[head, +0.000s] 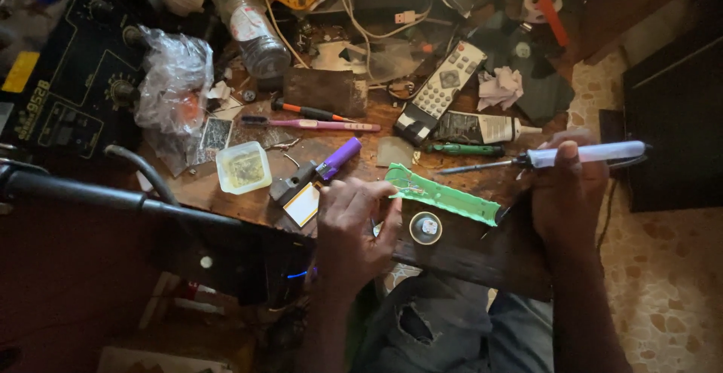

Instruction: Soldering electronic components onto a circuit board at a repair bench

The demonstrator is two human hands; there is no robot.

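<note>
My left hand [354,226] rests on the wooden bench [467,249] with its fingertips pressing the left end of a long green circuit board [444,194]. My right hand [566,185] grips a soldering iron [557,155] with a white handle. The iron's metal tip points left and hovers above the bench, a short way above and to the right of the green board, clear of it. A small round tin [425,228] sits just below the board, beside my left fingers.
A purple lighter [339,158], a small square tub [243,167], a grey remote control [440,91], a glue tube [482,127], screwdrivers [310,111], a plastic bottle [252,27], a crumpled bag [175,79] and a black soldering station [68,79] crowd the bench. Tiled floor lies at right.
</note>
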